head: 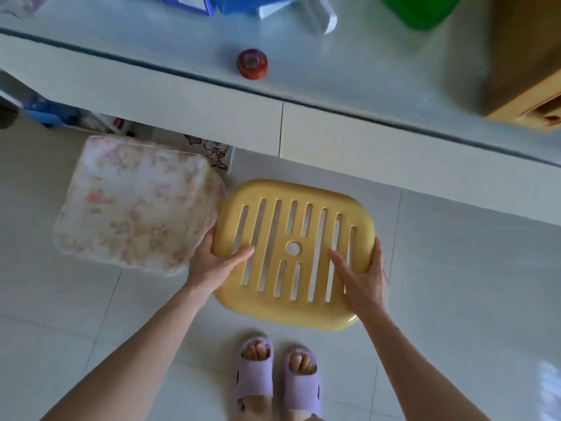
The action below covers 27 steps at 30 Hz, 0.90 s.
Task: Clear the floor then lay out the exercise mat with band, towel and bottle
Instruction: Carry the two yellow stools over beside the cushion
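Pale tiled floor (455, 268), yellow slotted stool (291, 314).

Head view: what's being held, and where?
The yellow stool, by its seat: left hand grips the left edge, right hand the right edge, thumbs on top.

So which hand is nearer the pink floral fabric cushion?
Left. The left hand grips the yellow slotted plastic stool on the side beside the pink floral fabric cushion; the right hand grips its opposite side.

Pale tiled floor (455, 268), floral cushion (136, 202) beside yellow slatted stool (297, 189), lilac slippers (303, 387)
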Tool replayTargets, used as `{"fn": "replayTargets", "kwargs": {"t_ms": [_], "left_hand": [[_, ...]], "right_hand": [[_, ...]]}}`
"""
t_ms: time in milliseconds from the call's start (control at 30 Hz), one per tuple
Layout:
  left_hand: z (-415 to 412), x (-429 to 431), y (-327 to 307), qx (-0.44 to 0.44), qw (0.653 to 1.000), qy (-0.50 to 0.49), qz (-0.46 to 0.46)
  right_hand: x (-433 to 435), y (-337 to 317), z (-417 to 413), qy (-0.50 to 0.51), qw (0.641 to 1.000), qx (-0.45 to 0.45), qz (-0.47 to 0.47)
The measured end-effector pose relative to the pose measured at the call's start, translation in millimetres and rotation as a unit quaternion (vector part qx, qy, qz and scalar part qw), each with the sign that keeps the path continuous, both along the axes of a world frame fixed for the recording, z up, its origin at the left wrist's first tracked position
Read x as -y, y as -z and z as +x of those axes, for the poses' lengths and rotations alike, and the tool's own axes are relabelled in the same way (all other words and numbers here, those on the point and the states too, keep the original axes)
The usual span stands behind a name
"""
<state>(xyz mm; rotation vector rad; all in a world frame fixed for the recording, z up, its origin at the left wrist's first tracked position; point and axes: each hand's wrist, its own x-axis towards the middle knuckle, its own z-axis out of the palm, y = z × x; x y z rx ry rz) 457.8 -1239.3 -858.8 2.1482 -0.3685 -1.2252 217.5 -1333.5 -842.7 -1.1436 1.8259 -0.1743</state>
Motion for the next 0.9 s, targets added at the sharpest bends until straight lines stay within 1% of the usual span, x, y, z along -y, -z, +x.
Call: {"fn": "replayTargets", "kwargs": {"t_ms": [233, 367, 767, 900], "left_hand": [[14.9, 8.7, 51.5, 0.029, 0.999, 0.024, -0.006], [17.9, 11.8, 58.3, 0.027, 0.999, 0.017, -0.006], [17.6, 12.6, 54.9, 0.045, 0.999, 0.025, 0.017], [11.7, 11.8, 45.6, 0.044, 0.999, 0.026, 0.006]], "right_hand": [[7.9, 55.0, 14.1, -0.003, 1.000, 0.009, -0.010], [10.7, 64.6, 18.1, 0.002, 1.000, 0.011, -0.019], [11.3, 64.5, 21.6, -0.010, 1.000, -0.002, -0.008], [10.3, 61.1, 23.7, -0.019, 1.000, -0.003, -0.001]]}}
